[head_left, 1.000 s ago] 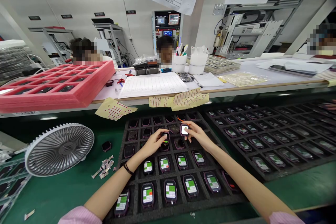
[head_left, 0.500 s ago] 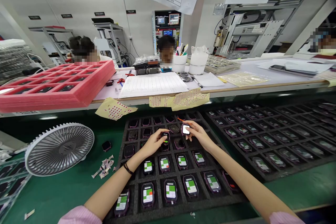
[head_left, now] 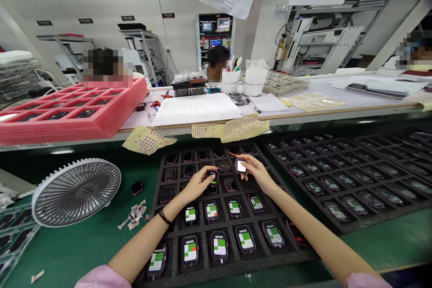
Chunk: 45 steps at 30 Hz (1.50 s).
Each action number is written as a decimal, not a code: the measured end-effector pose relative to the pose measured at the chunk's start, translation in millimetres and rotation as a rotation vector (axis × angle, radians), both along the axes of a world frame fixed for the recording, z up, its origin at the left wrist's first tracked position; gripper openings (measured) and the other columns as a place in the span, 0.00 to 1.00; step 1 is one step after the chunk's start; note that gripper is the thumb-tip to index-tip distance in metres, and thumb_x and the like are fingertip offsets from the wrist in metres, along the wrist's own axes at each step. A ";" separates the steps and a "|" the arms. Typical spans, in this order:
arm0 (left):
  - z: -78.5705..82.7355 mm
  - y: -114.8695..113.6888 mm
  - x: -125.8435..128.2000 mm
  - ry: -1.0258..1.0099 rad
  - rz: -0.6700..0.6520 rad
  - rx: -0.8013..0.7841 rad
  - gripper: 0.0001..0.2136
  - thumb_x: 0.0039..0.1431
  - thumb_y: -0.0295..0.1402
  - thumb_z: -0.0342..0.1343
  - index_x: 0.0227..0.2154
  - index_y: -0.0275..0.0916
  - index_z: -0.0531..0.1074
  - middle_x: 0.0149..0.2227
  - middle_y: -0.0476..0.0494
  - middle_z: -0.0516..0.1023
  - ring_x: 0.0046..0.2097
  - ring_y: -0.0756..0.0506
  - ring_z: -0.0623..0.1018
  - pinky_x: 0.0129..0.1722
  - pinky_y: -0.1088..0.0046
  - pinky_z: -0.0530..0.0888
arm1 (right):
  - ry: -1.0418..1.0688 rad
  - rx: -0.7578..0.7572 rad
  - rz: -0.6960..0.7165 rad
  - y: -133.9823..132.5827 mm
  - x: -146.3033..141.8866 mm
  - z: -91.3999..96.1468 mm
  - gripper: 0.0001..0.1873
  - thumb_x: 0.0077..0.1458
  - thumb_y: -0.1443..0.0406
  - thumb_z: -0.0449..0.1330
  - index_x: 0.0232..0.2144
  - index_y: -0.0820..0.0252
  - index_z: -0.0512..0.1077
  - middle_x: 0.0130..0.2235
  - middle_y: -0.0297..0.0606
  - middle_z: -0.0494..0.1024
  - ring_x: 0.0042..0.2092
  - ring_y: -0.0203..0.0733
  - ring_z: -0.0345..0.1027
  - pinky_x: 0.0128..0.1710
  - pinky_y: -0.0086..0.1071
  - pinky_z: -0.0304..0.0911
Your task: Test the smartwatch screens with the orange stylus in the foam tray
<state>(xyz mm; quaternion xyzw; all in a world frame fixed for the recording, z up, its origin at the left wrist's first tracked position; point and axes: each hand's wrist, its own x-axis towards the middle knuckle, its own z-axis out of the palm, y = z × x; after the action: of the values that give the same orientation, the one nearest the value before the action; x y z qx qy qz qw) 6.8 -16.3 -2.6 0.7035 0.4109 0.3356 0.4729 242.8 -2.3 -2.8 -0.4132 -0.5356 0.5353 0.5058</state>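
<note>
My left hand [head_left: 197,185] pinches a small dark smartwatch [head_left: 212,177] with a lit screen, low over a black foam tray [head_left: 173,234]. My right hand [head_left: 256,173] holds a second smartwatch [head_left: 240,166], its screen glowing white, just above the tray's far rows. Below my wrists, the tray's compartments hold watches [head_left: 219,246] with pink-edged cases, their screens showing green and red blocks. The far compartments hold watches with dark screens. My fingers partly hide the watches in my hands.
A second foam tray of watches [head_left: 340,180] lies to the right, and a white desk fan [head_left: 76,192] lies on the green mat to the left. Beyond stands a bench with a pink foam tray [head_left: 72,117] and paper forms [head_left: 195,109]. Co-workers [head_left: 216,65] sit across it.
My right hand has shifted slightly to the right with its white-screened watch. My left hand stays nearly still. The co-workers across the bench have moved their heads a little.
</note>
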 end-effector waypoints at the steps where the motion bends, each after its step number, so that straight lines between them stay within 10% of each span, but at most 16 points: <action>1: 0.0 0.0 0.0 -0.001 -0.001 -0.001 0.16 0.60 0.39 0.49 0.48 0.38 0.66 0.36 0.47 0.71 0.29 0.52 0.67 0.26 0.77 0.64 | 0.000 -0.001 -0.001 0.1 0.0 -0.1 0.17 0.48 0.57 0.61 0.41 0.58 0.69 0.29 0.32 0.72 0.21 0.33 0.66 0.16 0.27 0.57; 45: 3.0 -0.7 -0.3 0.144 -0.064 0.074 0.13 0.62 0.38 0.47 0.44 0.38 0.69 0.38 0.46 0.74 0.33 0.50 0.71 0.35 0.73 0.69 | 0.008 -0.031 0.028 -0.3 1.0 -0.5 0.14 0.50 0.57 0.59 0.38 0.57 0.71 0.23 0.30 0.71 0.18 0.33 0.63 0.18 0.28 0.57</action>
<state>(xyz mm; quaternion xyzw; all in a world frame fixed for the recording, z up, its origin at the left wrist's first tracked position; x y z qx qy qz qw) 6.4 -17.0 0.4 0.7556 0.4084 0.2840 0.4262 243.7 -2.6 -3.3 -0.4114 -0.5309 0.5522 0.4939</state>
